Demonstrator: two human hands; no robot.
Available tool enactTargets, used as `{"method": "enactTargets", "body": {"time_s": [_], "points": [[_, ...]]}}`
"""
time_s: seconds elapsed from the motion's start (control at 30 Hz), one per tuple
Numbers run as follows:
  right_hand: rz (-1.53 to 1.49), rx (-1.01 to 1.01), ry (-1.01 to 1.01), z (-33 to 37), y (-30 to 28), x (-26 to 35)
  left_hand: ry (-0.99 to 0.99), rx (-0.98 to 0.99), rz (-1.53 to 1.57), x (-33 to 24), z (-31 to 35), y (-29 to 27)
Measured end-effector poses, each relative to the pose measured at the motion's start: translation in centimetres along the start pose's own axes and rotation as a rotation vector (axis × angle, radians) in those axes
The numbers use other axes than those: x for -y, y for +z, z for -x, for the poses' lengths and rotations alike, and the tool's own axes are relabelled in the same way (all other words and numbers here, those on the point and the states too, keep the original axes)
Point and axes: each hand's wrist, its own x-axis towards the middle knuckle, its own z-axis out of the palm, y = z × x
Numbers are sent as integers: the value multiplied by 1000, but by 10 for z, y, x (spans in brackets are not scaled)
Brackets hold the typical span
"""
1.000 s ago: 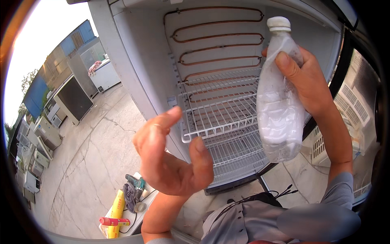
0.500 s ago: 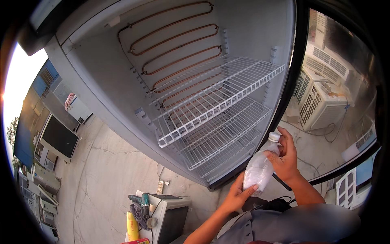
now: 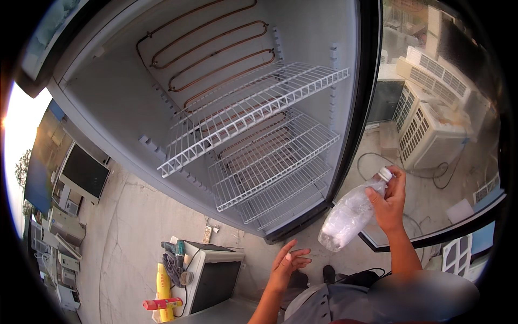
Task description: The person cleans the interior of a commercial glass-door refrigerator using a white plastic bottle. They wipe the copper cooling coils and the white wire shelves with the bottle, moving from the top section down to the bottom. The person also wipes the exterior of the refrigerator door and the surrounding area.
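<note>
My right hand (image 3: 389,201) grips a crumpled clear plastic bottle (image 3: 348,218) near its neck. The bottle tilts, its white cap (image 3: 385,174) at the upper right, and something white shows in its lower part. To its left, my left hand (image 3: 286,263) is apart from the bottle, fingers spread and holding nothing. Beyond both hands stands an open upright refrigerator cabinet (image 3: 129,124) with copper tubing (image 3: 216,51) on its back wall. White wire shelves (image 3: 259,108) sit inside; the top one is slanted.
The glass door (image 3: 372,241) stands open on the right; air-conditioner units (image 3: 431,137) show through it. At lower left, a boxy appliance (image 3: 216,278) bears a green power drill (image 3: 177,249), a yellow container (image 3: 163,286) and a red can (image 3: 162,304). Old appliances line the far left.
My left hand has let go of the bottle and drawn away to the left. The bottle stays in my right hand. The view has shifted, moving the cabinet leftward in the picture.
</note>
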Motion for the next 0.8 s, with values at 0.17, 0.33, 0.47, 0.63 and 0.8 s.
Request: {"method": "enactTargets", "body": {"time_s": [0.17,0.33,0.47,0.63,0.8], "points": [[-233,17,112,4,-10,2,61,-250,159,71,7,-13],[-139,290,154,30,2,-5,13,-416,106,61,34,12],[-114,294,116,33,-6,-31,54,-220,343,50,42,37],[35,332,83,33,-7,-26,91,-60,252,44,65,55],[76,384,64,34,1,-11,92,-313,-37,39,53,92]]}}
